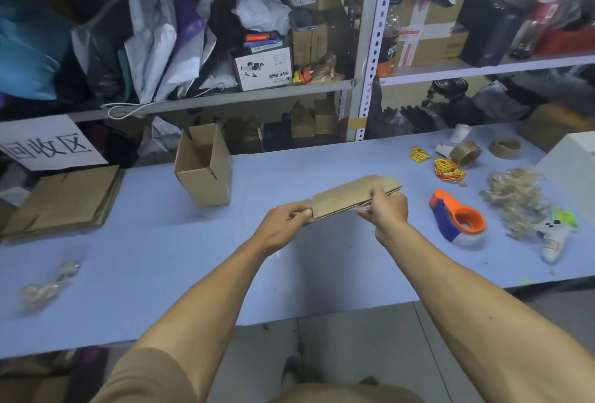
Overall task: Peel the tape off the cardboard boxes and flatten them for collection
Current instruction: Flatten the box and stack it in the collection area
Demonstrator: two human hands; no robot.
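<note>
A flattened brown cardboard box [351, 196] is held above the pale blue table [154, 273], tilted up to the right. My left hand [283, 228] grips its near left end. My right hand [386, 209] holds its lower edge near the middle, fingers curled, with a bit of clear tape [363, 208] showing at the fingertips. An open, unflattened cardboard box [204, 167] stands on the table to the left. A stack of flattened boxes [64, 203] lies at the far left.
An orange-and-blue tape dispenser [458, 220] lies right of my hands. A heap of crumpled peeled tape [515, 199], brown tape rolls [465, 152], yellow stickers [447, 170] and a white box [573, 177] fill the right side. Crumpled tape [48, 286] lies front left. Cluttered shelves stand behind.
</note>
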